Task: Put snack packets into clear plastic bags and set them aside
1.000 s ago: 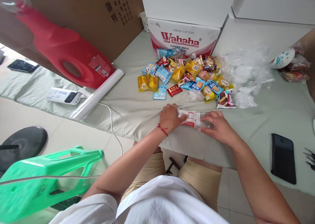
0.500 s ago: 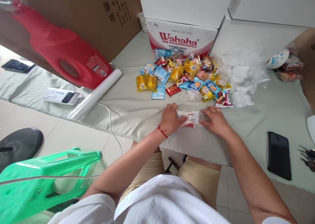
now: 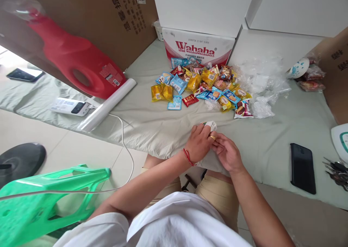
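My left hand (image 3: 199, 142), with a ring and a red string bracelet, is wrapped round a small white packet (image 3: 211, 125) whose top end sticks out above the fingers. My right hand (image 3: 227, 153) meets it from the right, fingers bent and fingertips pressed together at the packet's lower side; what they pinch is too small to make out. Both hands are over the front edge of the cloth-covered table (image 3: 261, 138). Beyond them lies a heap of wrapped snacks (image 3: 193, 83) in yellow, blue and red.
Crumpled clear plastic bags (image 3: 262, 84) lie right of the heap, before a Wahaha box (image 3: 197, 46). A red jug (image 3: 78, 55) and a white roll (image 3: 108, 104) stand left. A black phone (image 3: 302, 168) lies right; a green stool (image 3: 54, 192) is lower left.
The packet has been lifted from the cloth and drawn nearer in my left hand, now mostly covered. My right hand has moved left and its fingers have closed beside my left hand.
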Demonstrator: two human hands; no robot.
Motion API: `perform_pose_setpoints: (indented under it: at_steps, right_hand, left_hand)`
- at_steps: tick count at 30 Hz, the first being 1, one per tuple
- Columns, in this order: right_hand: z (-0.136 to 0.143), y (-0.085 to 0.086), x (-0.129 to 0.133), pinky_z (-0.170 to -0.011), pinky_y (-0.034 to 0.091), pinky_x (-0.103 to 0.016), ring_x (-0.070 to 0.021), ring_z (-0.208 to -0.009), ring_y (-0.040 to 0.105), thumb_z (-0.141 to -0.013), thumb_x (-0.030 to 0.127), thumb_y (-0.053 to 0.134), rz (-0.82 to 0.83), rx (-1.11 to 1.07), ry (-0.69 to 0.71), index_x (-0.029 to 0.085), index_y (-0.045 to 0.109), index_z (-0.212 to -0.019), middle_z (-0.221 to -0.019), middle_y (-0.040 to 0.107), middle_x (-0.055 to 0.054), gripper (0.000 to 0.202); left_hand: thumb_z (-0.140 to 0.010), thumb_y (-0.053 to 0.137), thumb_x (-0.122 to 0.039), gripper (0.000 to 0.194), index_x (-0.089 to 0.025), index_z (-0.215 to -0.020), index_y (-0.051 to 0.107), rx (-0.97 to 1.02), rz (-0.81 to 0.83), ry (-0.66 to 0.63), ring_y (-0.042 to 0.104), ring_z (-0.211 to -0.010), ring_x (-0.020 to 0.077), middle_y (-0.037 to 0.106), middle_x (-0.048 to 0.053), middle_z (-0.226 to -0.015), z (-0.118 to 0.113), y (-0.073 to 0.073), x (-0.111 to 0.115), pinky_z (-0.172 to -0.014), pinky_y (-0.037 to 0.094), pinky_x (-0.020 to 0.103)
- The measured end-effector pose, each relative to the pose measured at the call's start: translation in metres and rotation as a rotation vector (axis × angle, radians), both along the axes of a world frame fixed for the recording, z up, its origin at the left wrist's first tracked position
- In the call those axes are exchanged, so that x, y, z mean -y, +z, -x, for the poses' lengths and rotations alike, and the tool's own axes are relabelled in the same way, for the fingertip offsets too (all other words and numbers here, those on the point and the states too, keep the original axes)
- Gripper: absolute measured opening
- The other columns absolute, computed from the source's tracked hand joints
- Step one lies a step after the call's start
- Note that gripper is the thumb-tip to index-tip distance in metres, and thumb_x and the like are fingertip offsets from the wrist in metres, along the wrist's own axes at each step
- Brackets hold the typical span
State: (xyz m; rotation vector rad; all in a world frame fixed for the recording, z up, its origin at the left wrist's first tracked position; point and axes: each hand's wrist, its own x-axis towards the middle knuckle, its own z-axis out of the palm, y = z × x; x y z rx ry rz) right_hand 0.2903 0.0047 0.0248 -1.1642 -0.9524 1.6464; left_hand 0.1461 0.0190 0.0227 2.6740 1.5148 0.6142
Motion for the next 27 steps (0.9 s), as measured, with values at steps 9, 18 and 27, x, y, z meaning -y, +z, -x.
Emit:
perform_pose_setpoints:
  at_steps: [9, 18, 27]
  right_hand:
    - [0.017, -0.002, 0.000, -0.086, 0.052, -0.032, -0.0233, -0.102, 0.064, -0.085, 0.066, 0.066, -0.010, 0.160, 0.030, 0.022, 0.066, -0.111, -0.107, 0.072, -0.006, 0.051]
    - [-0.005, 0.004, -0.009, -0.087, 0.052, -0.033, -0.0233, -0.101, 0.067, -0.077, 0.062, 0.078, 0.067, -0.039, 0.184, 0.021, 0.068, -0.112, -0.106, 0.073, -0.006, 0.054]
    - [-0.119, 0.012, -0.052, -0.081, 0.058, -0.039, -0.0244, -0.092, 0.071, -0.076, 0.054, 0.083, 0.007, 0.154, -0.055, 0.023, 0.072, -0.111, -0.106, 0.075, -0.009, 0.048]
  left_hand:
    - [-0.068, 0.053, -0.016, 0.033, -0.024, -0.096, 0.037, 0.620, 0.178, -0.225, 0.048, -0.093, 0.0253, 0.048, 0.008, -0.096, 0.007, -0.019, 0.037, -0.084, 0.047, 0.044]
    - [-0.072, 0.054, -0.025, 0.028, -0.026, -0.093, 0.036, 1.050, 0.520, -0.206, 0.051, -0.095, 0.0230, 0.044, 0.004, -0.096, 0.023, -0.005, 0.035, -0.085, 0.050, 0.044]
    - [-0.086, 0.063, -0.035, 0.022, -0.027, -0.098, 0.046, 1.344, 0.700, -0.022, 0.066, -0.086, 0.0208, 0.054, 0.002, -0.095, 0.025, 0.022, 0.004, -0.063, 0.054, 0.034]
